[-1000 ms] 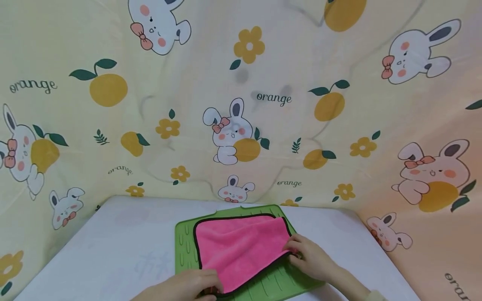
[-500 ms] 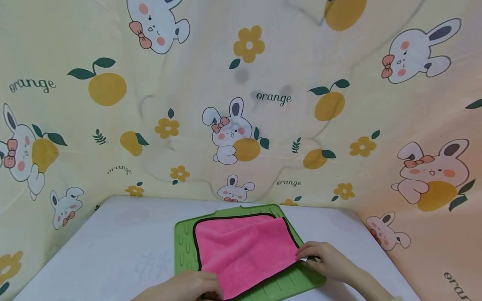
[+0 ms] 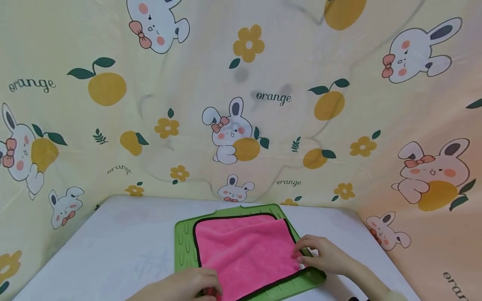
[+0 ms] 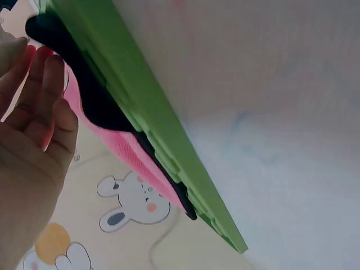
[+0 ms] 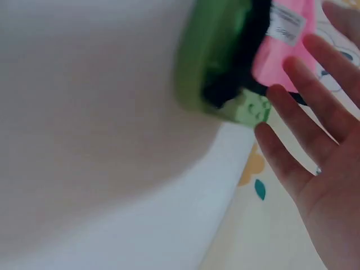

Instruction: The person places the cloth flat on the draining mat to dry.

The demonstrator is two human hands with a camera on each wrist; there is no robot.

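A pink cloth (image 3: pixel 244 255) with a black edge lies spread over a green ridged board (image 3: pixel 182 246), with some folds across it. At its near-left corner my left hand (image 3: pixel 192 282) pinches the cloth edge; the fingertips are partly hidden in the head view. In the left wrist view the left hand (image 4: pixel 34 129) has its thumb and forefinger close together by the black edge. My right hand (image 3: pixel 324 253) is over the right corner, fingers spread and holding nothing. A white tag (image 5: pixel 286 23) shows on that corner, next to the right hand (image 5: pixel 320 107) in the right wrist view.
The board lies on a white table (image 3: pixel 113 242). Behind and at both sides hangs a pale yellow curtain (image 3: pixel 211 75) printed with rabbits, oranges and flowers. A small dark object (image 3: pixel 354 298) shows at the bottom edge, by the right forearm.
My right hand pulled the cloth's right corner outward and toward me, then let go of it. The cloth now lies flatter over the board. My left hand has stayed at the near-left corner.
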